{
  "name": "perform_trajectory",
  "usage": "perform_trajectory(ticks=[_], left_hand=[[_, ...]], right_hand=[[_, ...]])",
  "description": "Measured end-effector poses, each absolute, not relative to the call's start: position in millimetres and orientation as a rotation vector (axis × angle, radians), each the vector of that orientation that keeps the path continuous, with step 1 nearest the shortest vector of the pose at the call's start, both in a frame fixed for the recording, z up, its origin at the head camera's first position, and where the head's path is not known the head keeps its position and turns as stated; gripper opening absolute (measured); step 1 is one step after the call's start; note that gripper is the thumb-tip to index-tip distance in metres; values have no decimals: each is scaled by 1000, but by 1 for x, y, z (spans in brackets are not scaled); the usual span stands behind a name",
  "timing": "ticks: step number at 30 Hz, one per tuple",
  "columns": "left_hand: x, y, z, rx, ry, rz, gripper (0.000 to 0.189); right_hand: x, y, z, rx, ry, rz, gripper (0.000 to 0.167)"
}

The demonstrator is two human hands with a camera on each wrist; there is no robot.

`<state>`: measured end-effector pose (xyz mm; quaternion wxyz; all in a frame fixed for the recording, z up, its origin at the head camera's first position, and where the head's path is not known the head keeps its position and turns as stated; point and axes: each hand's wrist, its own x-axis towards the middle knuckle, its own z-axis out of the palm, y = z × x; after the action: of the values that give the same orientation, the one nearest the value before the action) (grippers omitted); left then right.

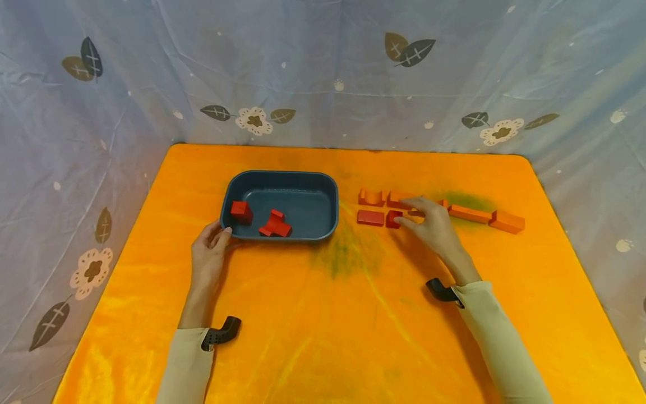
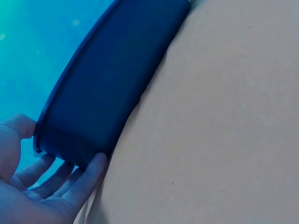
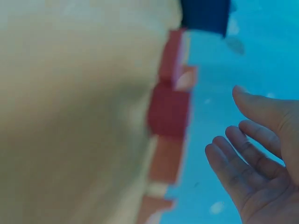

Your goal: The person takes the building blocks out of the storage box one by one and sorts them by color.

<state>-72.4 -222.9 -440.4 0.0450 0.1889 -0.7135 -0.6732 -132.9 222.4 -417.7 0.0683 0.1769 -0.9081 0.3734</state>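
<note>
A dark blue rectangular tub (image 1: 310, 209) stands left of centre in the head view, with several red blocks (image 1: 275, 224) and a taller red block (image 1: 241, 212) inside. My left hand (image 1: 208, 253) holds its near left corner, thumb at the rim and fingers against the outer wall (image 2: 88, 107). To the right, my right hand (image 1: 435, 229) hovers over the row of blocks, thumb and fingers spread apart. Just by its fingertips is a small dark red block (image 1: 393, 219); a flat red block (image 1: 370, 217) lies left of that. The right wrist view shows nothing between the fingers.
Behind the red pieces runs a row of orange blocks: a notched one (image 1: 372, 198), a block (image 1: 402, 199) partly behind my fingers, a long one (image 1: 469, 214) and an end block (image 1: 507, 221). A patterned curtain (image 1: 323, 67) borders the orange-covered table (image 1: 313, 320).
</note>
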Motion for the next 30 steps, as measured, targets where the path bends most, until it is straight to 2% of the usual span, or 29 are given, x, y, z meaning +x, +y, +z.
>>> perform_trajectory(ticks=[5, 14, 22, 30], left_hand=[[-74, -225, -439, 575, -2179, -2048, 48], [-73, -224, -441, 579, -2223, -2006, 46], [-72, -225, -443, 590, -2181, -2023, 46], [-74, -224, -444, 555, -2189, -2027, 45]], right_hand=[[-131, 185, -396, 648, -2719, 1164, 42], [-142, 98, -380, 886, -2798, 1276, 45], [-155, 28, -394, 1014, -3040, 1104, 43], [-164, 2, -409, 1160, -3119, 968, 24]])
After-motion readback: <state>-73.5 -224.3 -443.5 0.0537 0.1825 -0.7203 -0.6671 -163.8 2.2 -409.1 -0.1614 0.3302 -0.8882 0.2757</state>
